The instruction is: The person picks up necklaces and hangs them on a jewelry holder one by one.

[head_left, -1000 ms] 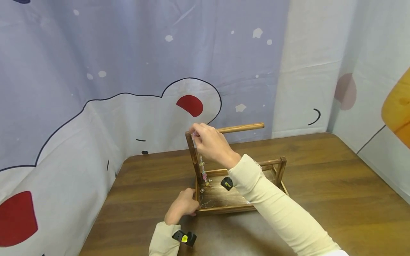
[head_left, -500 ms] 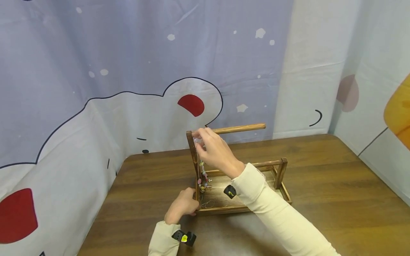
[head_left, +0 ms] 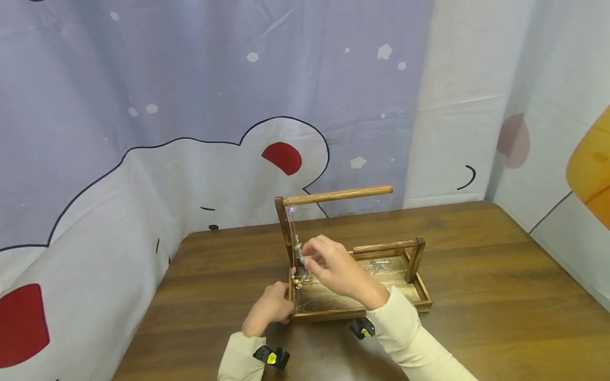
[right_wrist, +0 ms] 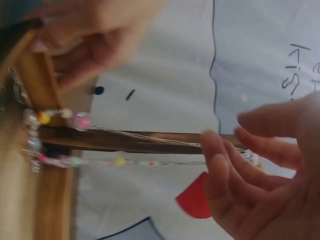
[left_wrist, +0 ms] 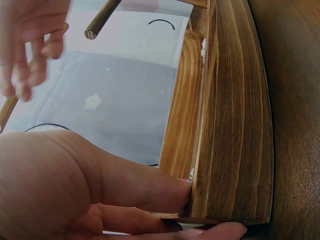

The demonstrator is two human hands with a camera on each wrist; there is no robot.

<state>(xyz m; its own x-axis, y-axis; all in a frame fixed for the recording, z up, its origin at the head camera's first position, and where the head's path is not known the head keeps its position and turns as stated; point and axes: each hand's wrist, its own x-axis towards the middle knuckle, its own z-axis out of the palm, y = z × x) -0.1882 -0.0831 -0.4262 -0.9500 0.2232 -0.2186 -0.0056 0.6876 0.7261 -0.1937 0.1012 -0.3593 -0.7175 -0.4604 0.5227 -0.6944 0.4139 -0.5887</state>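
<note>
A wooden jewelry stand point(head_left: 285, 222) with a tray base sits on the table. My left hand point(head_left: 270, 307) grips the tray's left end, thumb over the rim and fingers beneath in the left wrist view. From the left end of the upper bar point(head_left: 343, 194) hangs a beaded necklace point(right_wrist: 81, 121) with pastel beads, its lower beads down by the tray's left end. My right hand point(head_left: 340, 267) is just right of the necklace, over the tray. In the right wrist view its fingers point(right_wrist: 220, 185) are loosely bent, with nothing held between them.
The tray point(head_left: 329, 315) holds a silver chain point(head_left: 379, 265) at the back right and a thin cord point(head_left: 307, 305) at the front left. A lower bar point(head_left: 386, 246) runs from a short right post point(head_left: 415, 259). A printed curtain point(head_left: 214, 106) stands behind the table point(head_left: 481, 280).
My right hand has let go of the necklace near the upper bar and moved down and to the right. The necklace now hangs from the bar. My left hand stays on the tray.
</note>
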